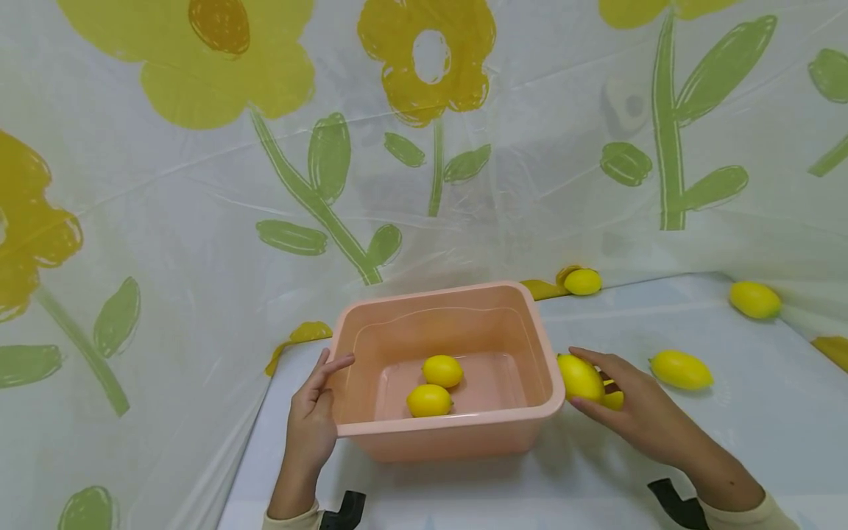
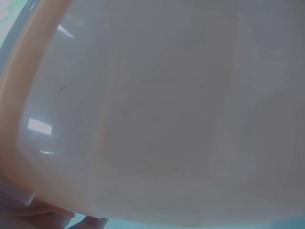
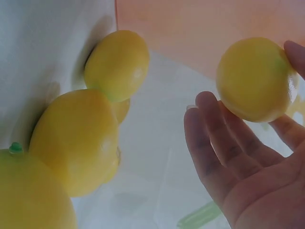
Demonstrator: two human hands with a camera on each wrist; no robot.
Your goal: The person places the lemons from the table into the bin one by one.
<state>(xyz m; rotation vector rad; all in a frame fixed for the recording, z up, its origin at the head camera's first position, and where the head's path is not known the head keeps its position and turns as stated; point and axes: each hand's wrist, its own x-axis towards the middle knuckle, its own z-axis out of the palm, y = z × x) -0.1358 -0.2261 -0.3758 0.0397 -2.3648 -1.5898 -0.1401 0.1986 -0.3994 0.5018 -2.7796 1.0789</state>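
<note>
A pink plastic basin (image 1: pixel 457 439) is at the centre of the head view, with two lemons (image 1: pixel 442 371) lying close together inside on its floor. My left hand (image 1: pixel 313 419) grips the basin's left rim, a finger reaching over the edge. In the left wrist view the basin's wall (image 2: pixel 162 109) covers nearly everything, and only some fingers (image 2: pixel 43 214) show at the bottom left. My right hand (image 1: pixel 629 401) pinches a lemon (image 3: pixel 257 78) between thumb and fingers, right by the basin's right rim. Another lemon (image 1: pixel 614 397) is partly hidden behind that hand.
To the right on the pale tabletop (image 1: pixel 748 412) lies one lemon (image 1: pixel 681 369), with another (image 1: pixel 755 300) near the back right edge. A further lemon (image 1: pixel 583 282) sits against the curtain at the back. The flower-printed curtain (image 1: pixel 530 184) hangs behind and along the left.
</note>
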